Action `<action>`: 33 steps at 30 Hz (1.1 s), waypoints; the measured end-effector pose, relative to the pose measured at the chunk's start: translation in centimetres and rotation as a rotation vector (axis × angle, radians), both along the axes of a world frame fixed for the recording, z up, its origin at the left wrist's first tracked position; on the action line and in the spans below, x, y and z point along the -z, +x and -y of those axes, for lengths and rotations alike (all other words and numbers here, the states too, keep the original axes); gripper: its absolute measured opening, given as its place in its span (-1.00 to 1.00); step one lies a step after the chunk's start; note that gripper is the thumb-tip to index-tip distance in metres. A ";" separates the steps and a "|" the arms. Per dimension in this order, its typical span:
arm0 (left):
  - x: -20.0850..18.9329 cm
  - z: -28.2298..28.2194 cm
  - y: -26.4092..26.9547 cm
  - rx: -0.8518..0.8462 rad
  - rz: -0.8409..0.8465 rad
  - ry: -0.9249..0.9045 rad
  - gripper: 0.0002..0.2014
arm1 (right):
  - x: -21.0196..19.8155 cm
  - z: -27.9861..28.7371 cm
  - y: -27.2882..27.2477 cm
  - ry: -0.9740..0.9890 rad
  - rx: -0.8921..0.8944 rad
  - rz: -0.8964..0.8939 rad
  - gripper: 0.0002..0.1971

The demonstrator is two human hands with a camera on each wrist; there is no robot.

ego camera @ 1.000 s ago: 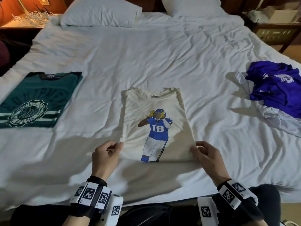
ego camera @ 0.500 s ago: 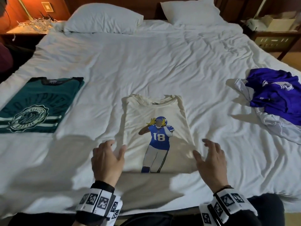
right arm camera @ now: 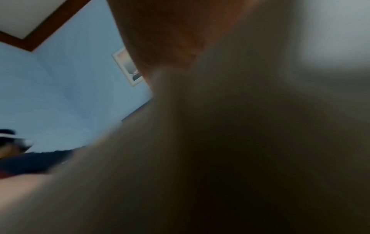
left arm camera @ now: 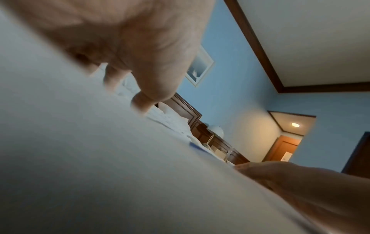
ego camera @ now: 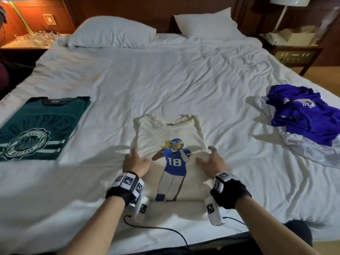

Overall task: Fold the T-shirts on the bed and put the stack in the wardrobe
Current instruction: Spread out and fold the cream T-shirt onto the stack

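A cream T-shirt point(ego camera: 171, 131) printed with a football player numbered 18 lies folded on the white bed point(ego camera: 165, 85), in front of me. My left hand point(ego camera: 135, 160) rests on its left edge with spread fingers. My right hand point(ego camera: 211, 160) rests on its right side, fingers spread and relaxed. In the left wrist view my left hand's fingertips point(left arm camera: 140, 106) touch the pale cloth. The right wrist view is blurred and mostly filled by cloth. A folded green T-shirt point(ego camera: 36, 129) lies at the left. A crumpled purple and white T-shirt point(ego camera: 301, 115) lies at the right.
Two pillows point(ego camera: 114, 34) sit at the head of the bed. A nightstand point(ego camera: 27, 41) stands at the back left, another with a lamp point(ego camera: 290, 0) at the back right. A black cable point(ego camera: 165, 230) runs along the near bed edge.
Both hands have let go of the cream T-shirt's bottom corners and moved forward onto its sides with spread fingers. The head view has moved closer over the bed.
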State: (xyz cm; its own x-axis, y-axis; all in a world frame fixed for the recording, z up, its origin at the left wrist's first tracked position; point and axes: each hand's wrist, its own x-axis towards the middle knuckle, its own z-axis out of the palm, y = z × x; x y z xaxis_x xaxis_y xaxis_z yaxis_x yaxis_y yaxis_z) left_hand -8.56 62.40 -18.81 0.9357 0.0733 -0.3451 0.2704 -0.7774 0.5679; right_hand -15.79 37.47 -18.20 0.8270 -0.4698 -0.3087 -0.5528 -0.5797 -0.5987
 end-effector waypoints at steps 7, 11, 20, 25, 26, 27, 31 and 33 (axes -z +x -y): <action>-3.9 -0.7 2.8 0.084 0.017 -0.424 -0.63 | -2.6 0.9 2.7 0.480 -0.012 0.072 -0.70; -7.9 -2.0 5.1 0.118 0.145 -0.577 -0.57 | -8.0 0.1 4.6 0.657 -0.021 0.242 -0.65; -17.8 -12.5 11.7 -0.012 0.306 -0.738 -0.61 | -18.4 -7.1 11.9 0.883 -0.120 0.374 -0.63; -19.2 -22.0 14.6 -0.097 0.232 -0.588 -0.65 | -17.5 -15.4 17.1 0.967 -0.169 0.254 -0.65; -19.4 -24.0 15.6 -0.119 0.206 -0.549 -0.66 | -17.1 -17.4 18.2 0.968 -0.175 0.237 -0.65; -19.6 -25.8 16.7 -0.136 0.183 -0.513 -0.65 | -16.8 -19.4 19.4 0.971 -0.171 0.224 -0.65; -22.0 -31.6 21.9 -0.131 0.131 -0.362 -0.59 | -16.6 -27.2 24.2 0.953 -0.232 0.264 -0.63; -23.7 -34.6 24.2 -0.205 0.304 -0.323 -0.66 | -17.7 -30.5 26.9 0.979 -0.213 0.367 -0.63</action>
